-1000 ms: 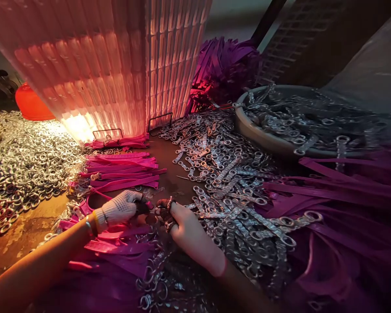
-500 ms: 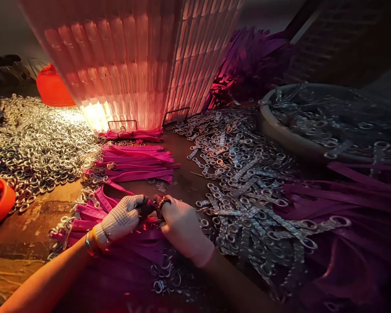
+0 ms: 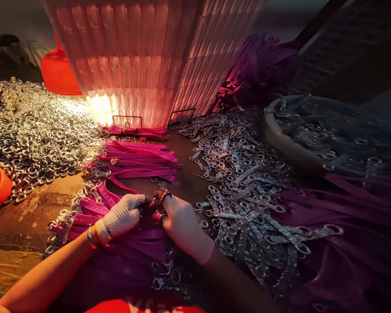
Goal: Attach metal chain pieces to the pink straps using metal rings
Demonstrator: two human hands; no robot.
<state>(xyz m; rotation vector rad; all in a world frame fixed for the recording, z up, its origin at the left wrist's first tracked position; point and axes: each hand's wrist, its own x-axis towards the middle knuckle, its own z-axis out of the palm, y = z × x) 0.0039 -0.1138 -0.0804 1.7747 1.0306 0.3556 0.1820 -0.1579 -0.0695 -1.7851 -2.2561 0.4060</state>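
Both hands wear pale gloves with dark, worn fingertips and meet low in the middle of the view. My left hand (image 3: 125,213), its glove dotted, is closed in a pinch on a magenta strap (image 3: 157,204). Pressed up from the other side, my right hand (image 3: 184,224) has its fingers closed on the same strap. The fingers cover most of what lies between them, so any metal part there cannot be made out. Under and behind the hands lies a bundle of magenta straps (image 3: 96,208) with metal rings at their left ends.
Metal rings (image 3: 45,134) are heaped at left, beside two orange-red items: a lamp shade (image 3: 60,71) and a round bowl (image 3: 1,187). A ribbed translucent panel (image 3: 133,65) stands behind. At right are metal link strips (image 3: 244,178), a large basin (image 3: 276,126) and purple straps (image 3: 339,217).
The view has shifted slightly, and red printed cloth now shows at the bottom edge. Both hands stay together at the strap, with a little more pink showing between the fingertips.
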